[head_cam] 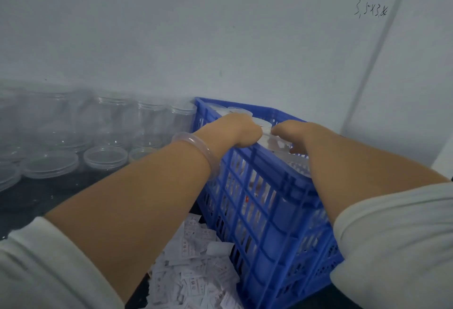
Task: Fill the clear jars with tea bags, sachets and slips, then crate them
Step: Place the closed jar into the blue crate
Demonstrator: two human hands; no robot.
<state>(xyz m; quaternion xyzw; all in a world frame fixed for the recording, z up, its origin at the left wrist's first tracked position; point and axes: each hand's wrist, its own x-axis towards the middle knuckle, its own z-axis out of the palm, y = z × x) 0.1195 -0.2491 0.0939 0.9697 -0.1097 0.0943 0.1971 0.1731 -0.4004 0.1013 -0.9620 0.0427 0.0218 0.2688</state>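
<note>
A blue plastic crate (267,213) stands on the dark table against the white wall, with lidded clear jars showing through its slats. Both my hands reach over its near rim. My left hand (232,131) and my right hand (297,137) curl around a lidded clear jar (266,128) between them at the crate's top. Other jar lids (239,111) show farther back in the crate. A heap of white paper slips (196,277) lies on the table by the crate's front left corner.
Several empty clear jars (147,125) stand in a row along the wall to the left of the crate. Loose clear lids (105,157) lie in front of them. The wall corner is close behind and to the right of the crate.
</note>
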